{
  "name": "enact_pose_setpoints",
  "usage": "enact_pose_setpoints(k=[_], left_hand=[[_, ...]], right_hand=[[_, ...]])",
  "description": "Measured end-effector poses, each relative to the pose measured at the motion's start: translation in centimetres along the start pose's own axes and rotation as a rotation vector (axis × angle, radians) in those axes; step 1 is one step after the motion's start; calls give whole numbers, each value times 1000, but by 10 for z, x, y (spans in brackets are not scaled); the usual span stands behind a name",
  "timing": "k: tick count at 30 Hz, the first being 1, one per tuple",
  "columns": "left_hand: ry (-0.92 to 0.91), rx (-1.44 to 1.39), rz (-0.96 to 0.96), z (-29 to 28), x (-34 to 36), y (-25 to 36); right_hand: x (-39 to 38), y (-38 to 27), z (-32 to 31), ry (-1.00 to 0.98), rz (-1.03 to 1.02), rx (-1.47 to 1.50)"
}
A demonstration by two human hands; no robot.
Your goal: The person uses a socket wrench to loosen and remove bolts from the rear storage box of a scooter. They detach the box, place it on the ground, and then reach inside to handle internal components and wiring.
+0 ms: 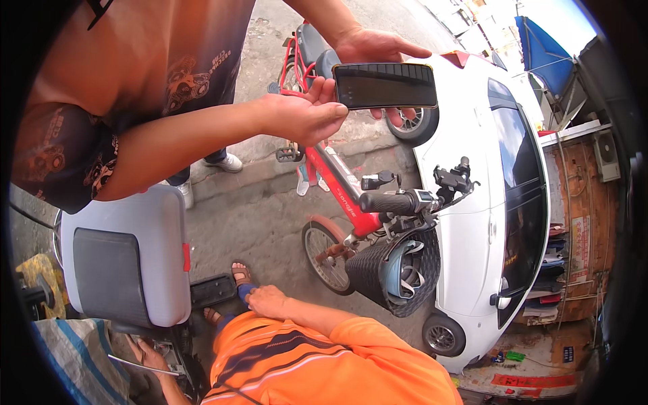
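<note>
My right hand [268, 302] rests on my knee beside the blue trouser cloth, back of the hand up, fingers bent loosely over it and partly hidden. My left hand [144, 354] is low at the left, next to the scooter. It looks open, fingers stretched, with a thin silver bar [158, 368] crossing in front of it. A person in a dark and orange printed shirt [148, 54] stands opposite me. That person's hands [304, 118] hold a smartphone [386, 86] with a dark screen, turned face up towards me.
A scooter's grey top case [158, 236] stands at the left, above a striped woven bag [84, 358]. A red bicycle [344, 199] with a black front basket [364, 273] is ahead on the right. Beyond it are a parked white car [466, 175] and a cluttered building front [577, 202].
</note>
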State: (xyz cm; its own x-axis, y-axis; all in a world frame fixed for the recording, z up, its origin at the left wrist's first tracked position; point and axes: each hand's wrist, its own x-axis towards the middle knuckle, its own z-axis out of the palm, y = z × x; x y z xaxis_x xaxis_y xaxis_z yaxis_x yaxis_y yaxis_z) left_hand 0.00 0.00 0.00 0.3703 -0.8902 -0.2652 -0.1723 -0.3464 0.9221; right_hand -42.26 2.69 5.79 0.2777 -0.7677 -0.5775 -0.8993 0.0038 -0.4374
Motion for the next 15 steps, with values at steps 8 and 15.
enact_pose_setpoints(k=[8, 15], left_hand=[[9, -21, 8, 10, -1, 5], [12, 198, 153, 3, 6, -6]], right_hand=[[-1, 10, -3, -28, 18, -18], [4, 15, -1, -4, -10, -9]])
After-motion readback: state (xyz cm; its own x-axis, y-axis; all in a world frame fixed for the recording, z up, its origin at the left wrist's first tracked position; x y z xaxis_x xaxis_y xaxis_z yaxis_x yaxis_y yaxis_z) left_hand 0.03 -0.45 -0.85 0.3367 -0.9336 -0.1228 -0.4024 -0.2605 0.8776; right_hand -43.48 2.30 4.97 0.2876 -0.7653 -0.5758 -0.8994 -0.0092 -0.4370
